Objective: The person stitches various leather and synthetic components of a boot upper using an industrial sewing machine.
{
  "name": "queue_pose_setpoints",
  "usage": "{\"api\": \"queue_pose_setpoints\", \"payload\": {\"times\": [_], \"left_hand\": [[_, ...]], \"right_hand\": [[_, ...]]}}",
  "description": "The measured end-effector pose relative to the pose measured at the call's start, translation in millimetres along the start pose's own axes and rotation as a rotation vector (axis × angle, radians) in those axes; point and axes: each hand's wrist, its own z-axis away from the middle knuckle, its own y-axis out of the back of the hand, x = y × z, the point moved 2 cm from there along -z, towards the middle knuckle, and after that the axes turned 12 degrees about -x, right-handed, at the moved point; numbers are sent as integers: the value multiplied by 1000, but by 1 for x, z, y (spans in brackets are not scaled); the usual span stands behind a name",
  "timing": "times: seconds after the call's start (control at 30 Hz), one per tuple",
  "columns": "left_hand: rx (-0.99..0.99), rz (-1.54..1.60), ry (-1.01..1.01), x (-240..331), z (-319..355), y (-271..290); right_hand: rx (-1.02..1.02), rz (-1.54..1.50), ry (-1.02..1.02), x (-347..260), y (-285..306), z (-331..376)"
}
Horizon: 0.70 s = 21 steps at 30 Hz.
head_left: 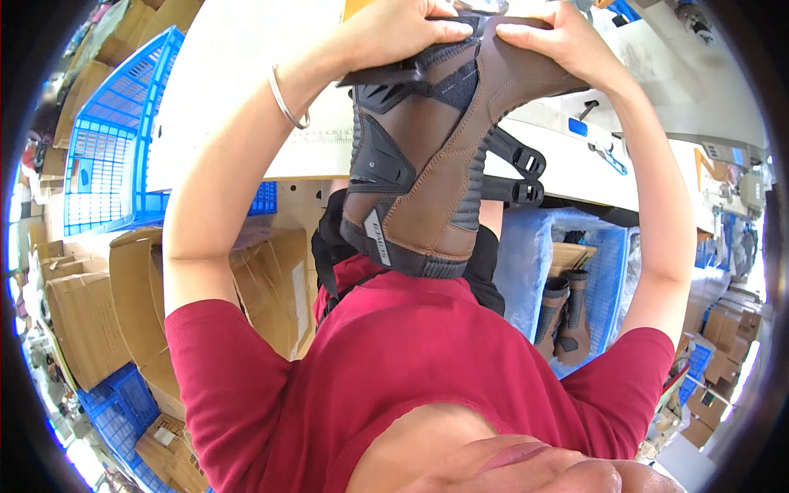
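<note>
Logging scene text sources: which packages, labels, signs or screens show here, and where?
Small label: on the brown boot upper held by both hands, narrow pale strip.
Cardboard boxes: left, under the white table, plain brown, open flaps.
Box sticker: side of a centre-left box, pale rectangle.
No signs or screens.

The toe end of the brown and black boot upper (pixel 419 156) is covered by the fingers of the left hand (pixel 394 29) and the right hand (pixel 551 37), and the tops of both hands are cut off by the upper edge of the picture. The lower end of the upper is pressed against the red shirt (pixel 411 353), so what lies behind it cannot be seen. The boots in the blue crate (pixel 604 279) are partly hidden by plastic film and by the right arm.
</note>
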Motion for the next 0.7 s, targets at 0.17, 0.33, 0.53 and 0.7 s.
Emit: {"api": "queue_pose_setpoints", "payload": {"times": [0.17,0.33,0.53,0.7], "left_hand": [[-1,-70,43,-8,-11,21],[-46,50,22,-31,-18,30],[-74,346,137,-29,-26,41],[-119,188,135,-13,-35,60]], "right_hand": [[-20,75,-134,14,8,-15],[-82,94,-146,8,6,-27],[-132,3,40,50,9,-47],[37,50,-6,117,13,-55]]}}
